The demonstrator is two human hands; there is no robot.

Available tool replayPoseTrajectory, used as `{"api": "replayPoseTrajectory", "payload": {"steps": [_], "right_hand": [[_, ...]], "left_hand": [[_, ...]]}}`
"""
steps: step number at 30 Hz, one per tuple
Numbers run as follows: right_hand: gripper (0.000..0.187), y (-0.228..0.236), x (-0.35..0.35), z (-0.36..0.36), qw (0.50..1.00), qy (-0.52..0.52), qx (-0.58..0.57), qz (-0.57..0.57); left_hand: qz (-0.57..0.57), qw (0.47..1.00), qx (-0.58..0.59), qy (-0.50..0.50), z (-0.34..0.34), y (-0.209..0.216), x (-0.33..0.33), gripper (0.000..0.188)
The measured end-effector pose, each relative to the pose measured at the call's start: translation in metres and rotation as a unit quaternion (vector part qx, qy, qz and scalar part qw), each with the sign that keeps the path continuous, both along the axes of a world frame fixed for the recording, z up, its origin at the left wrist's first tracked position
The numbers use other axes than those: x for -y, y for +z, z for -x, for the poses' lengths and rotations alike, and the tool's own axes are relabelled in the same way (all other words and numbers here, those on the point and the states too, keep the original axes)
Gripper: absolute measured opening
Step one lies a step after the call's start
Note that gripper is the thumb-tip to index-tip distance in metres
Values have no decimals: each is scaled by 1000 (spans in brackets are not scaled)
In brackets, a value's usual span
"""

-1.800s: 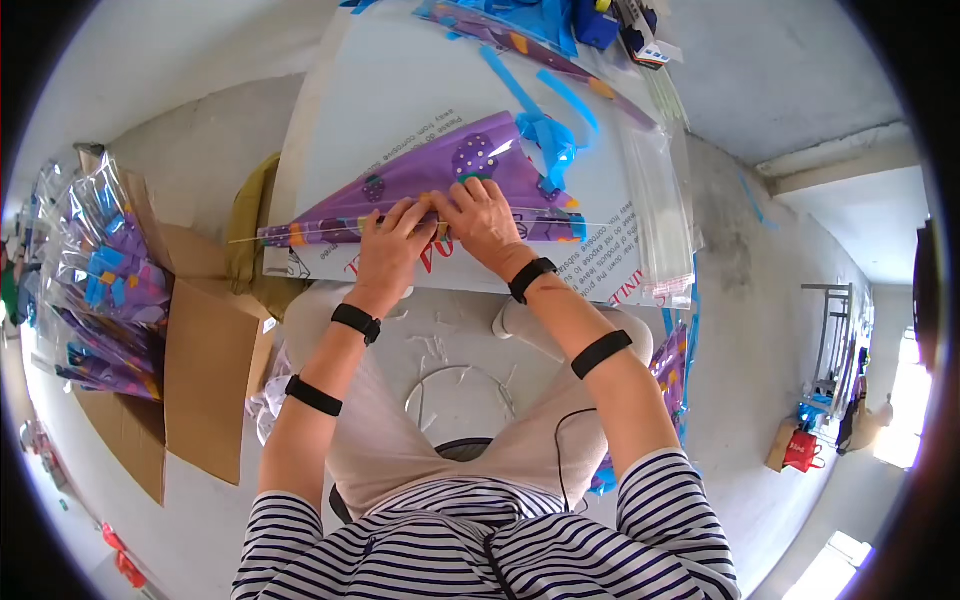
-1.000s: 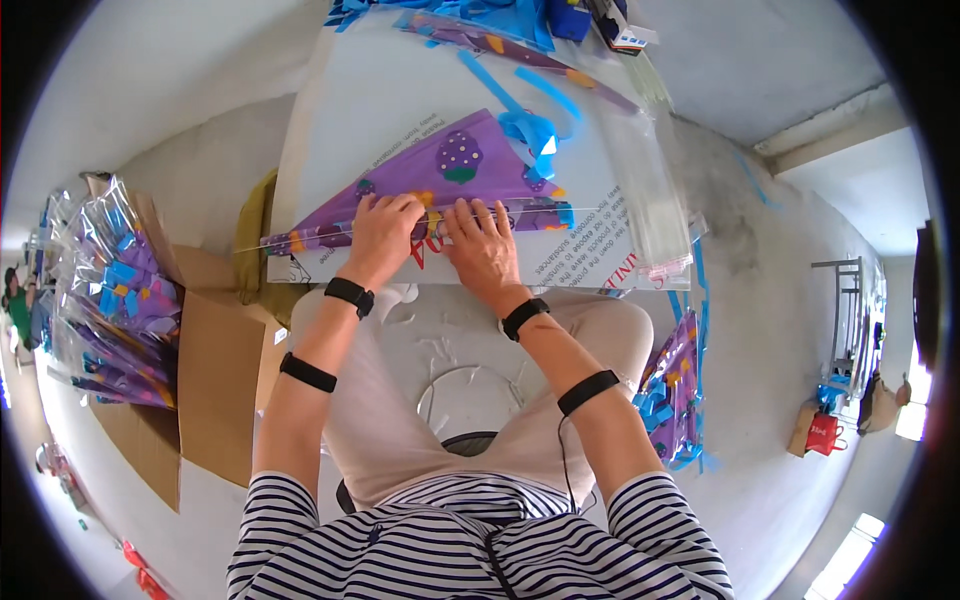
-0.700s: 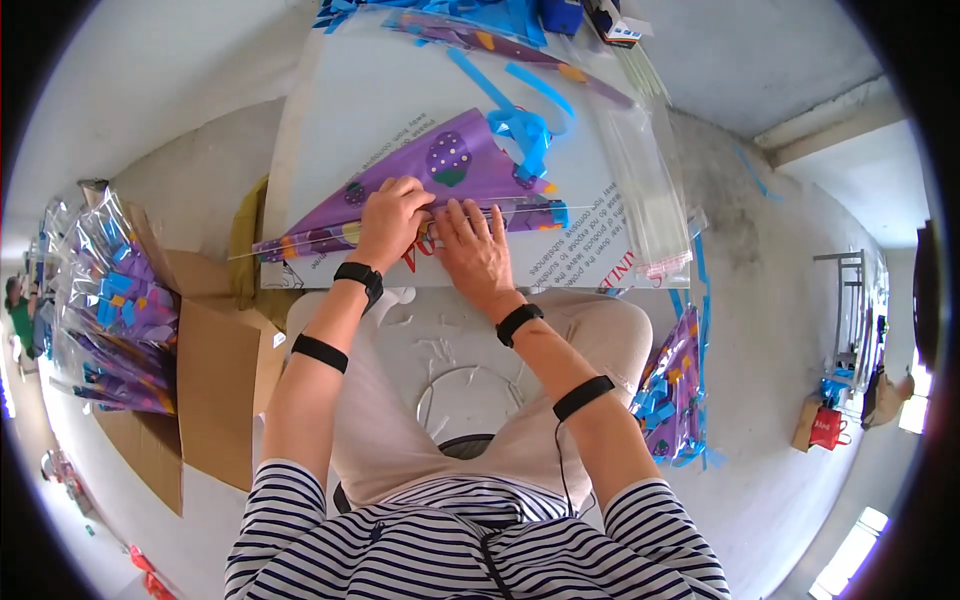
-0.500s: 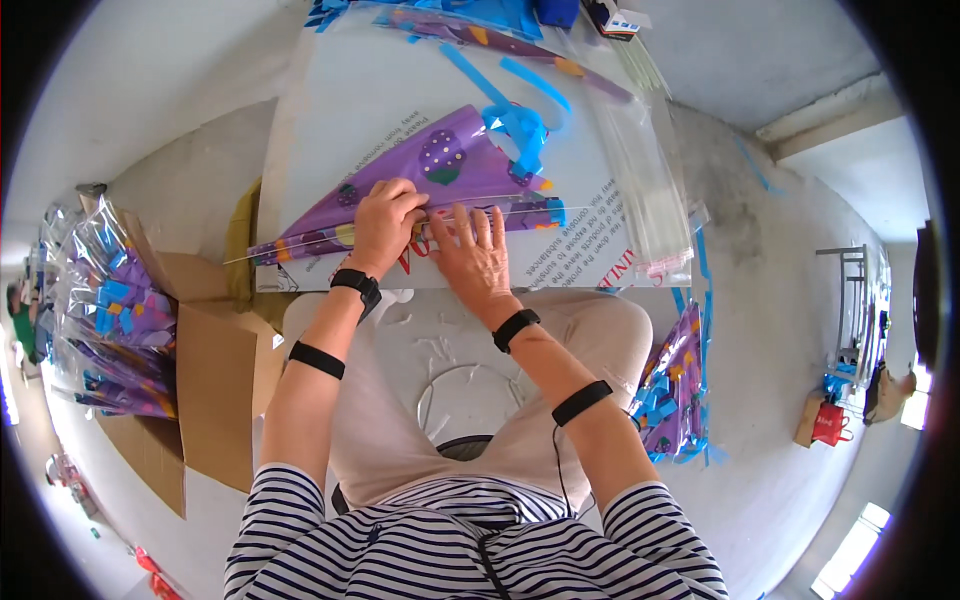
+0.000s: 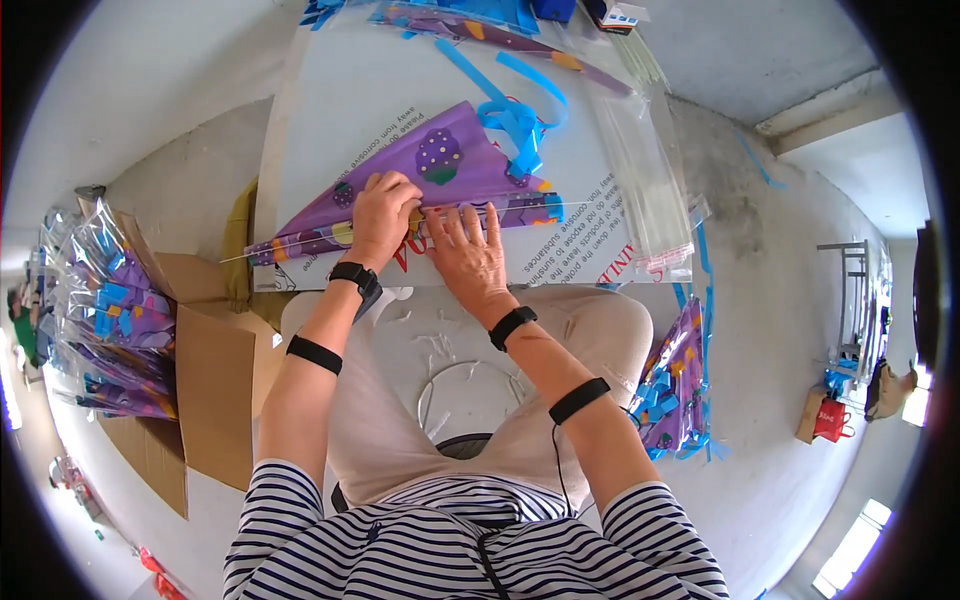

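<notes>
Purple sheet under two bare hands. The purple sheet [image 5: 405,165] lies on the near part of a pale table [image 5: 345,95], its rolled edge [image 5: 295,243] toward the person and its flat part fanning away. Handling, as judged from its look: very light; soft and thin across the flat part, so likely to crease or spring loose if let go; slippery, given the gloss; stiffer lengthwise along the rolled edge, where a thin rod [image 5: 577,205] appears to run and could bend or snap under a hard push. The best hold is on the rolled edge, with the hands set some way apart and the fingertips pressing evenly; the loose flat corner offers little to grip. Left hand [image 5: 383,222]: fingers bent over the roll near its middle, thumb drawn in; whether it truly pinches the sheet cannot be told. Right hand [image 5: 470,258]: fingers spread and nearly straight, tips resting on the roll just beside the left hand, nothing enclosed. Appearance: roughly triangular, narrowing to the left; purple, with dark, white-dotted berry shapes bearing green leaves, orange patches near the right edge, and a blue right end to the roll. A blue ribbon [image 5: 513,120] lies against the sheet's far right side
</notes>
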State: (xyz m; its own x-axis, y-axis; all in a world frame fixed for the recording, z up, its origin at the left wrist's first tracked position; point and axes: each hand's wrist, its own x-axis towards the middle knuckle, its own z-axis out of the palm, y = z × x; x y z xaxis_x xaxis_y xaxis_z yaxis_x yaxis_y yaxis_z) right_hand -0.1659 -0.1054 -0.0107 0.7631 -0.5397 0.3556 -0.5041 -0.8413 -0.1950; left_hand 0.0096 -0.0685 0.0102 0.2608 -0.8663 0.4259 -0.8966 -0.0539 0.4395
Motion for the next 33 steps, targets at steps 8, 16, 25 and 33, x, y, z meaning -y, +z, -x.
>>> {"api": "replayPoseTrajectory", "payload": {"steps": [8, 16, 25, 33], "right_hand": [[66, -2, 0, 2, 1000, 0, 5, 19], [66, -2, -1, 1, 1000, -2, -10, 22], [63, -1, -1, 0, 1000, 0, 13, 3], [61, -3, -2, 0, 1000, 0, 8, 6]], "left_hand": [[-30, 999, 16, -12, 0, 4, -3, 6], [-55, 998, 19, -32, -2, 11, -7, 14], [-28, 999, -13, -21, -8, 6, -9, 11], [-11, 1000, -1, 14, 0, 2, -9, 11]]}}
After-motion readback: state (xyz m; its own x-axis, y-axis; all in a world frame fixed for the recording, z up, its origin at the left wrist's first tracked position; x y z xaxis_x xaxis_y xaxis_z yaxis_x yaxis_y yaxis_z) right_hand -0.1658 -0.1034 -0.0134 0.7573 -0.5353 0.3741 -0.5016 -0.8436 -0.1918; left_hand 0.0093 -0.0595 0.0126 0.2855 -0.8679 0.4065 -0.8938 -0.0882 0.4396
